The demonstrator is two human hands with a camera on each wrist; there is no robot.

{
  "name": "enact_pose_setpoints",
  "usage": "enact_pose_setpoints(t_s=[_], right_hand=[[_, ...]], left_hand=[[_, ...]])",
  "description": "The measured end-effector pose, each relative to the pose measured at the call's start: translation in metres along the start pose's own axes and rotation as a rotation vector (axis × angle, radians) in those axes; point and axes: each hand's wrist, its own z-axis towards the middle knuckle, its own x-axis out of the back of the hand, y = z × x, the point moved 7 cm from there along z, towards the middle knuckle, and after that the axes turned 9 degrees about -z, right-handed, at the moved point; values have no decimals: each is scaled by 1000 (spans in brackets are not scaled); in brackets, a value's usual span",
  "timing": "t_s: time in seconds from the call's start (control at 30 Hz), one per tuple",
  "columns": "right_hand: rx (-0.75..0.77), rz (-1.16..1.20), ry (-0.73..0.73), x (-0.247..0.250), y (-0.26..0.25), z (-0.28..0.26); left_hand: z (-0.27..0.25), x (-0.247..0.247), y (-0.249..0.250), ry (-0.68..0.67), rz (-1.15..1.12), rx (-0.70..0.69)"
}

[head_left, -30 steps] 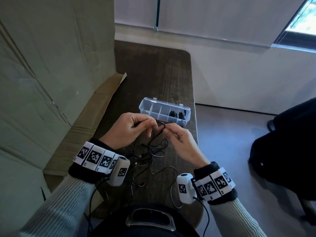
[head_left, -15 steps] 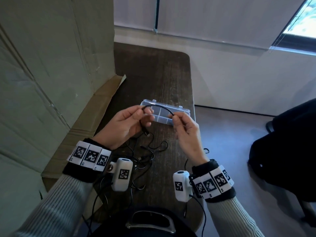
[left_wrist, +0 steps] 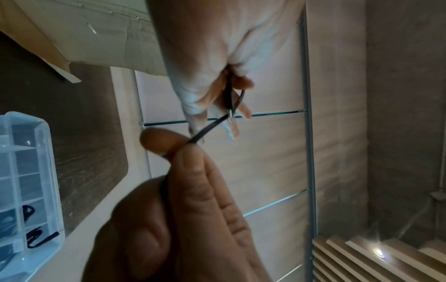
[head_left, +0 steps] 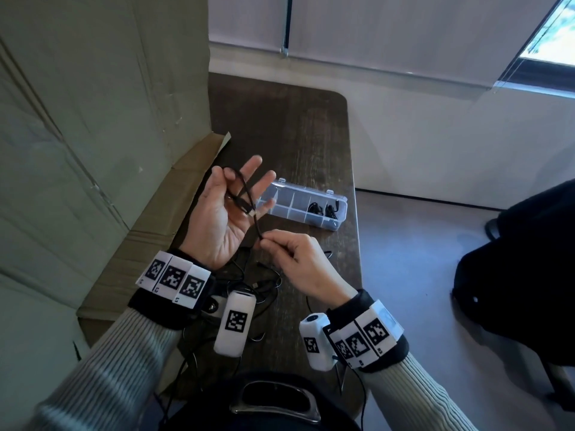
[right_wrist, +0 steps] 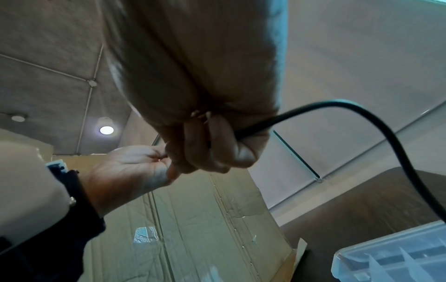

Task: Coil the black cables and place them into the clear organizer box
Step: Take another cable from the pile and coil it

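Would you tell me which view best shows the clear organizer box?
The head view: the whole clear organizer box lies open on the table, coiled cables in its right compartments. The wrist views catch only one cropped end each.

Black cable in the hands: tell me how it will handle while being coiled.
The black cable is probably floppy: it bends in a loop over the left hand. Likely light: the right hand holds it with just a pinch. It may spring loose unless pinned.

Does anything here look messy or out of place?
Yes: a tangle of loose black cables lies on the table near the wrists, uncoiled, while two coiled ones sit neatly in the clear box.
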Motion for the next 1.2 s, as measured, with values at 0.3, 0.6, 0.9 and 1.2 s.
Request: enact_pose_setpoints(t_s=[0.3,0.6,0.9,1.2], right_hand=[[1,-114,-135,20,-18,-12],[92,-66,234,64,-25,-5],[-33,314,331,64,12,-7],[-13,138,297,42,10,-16]], left_hand=[[7,12,14,142,483,-104],[-5,-9,-26,-339,1246,88],[-10,-5,-34,-514,1204,279],[8,-2,-19,19,434,147]])
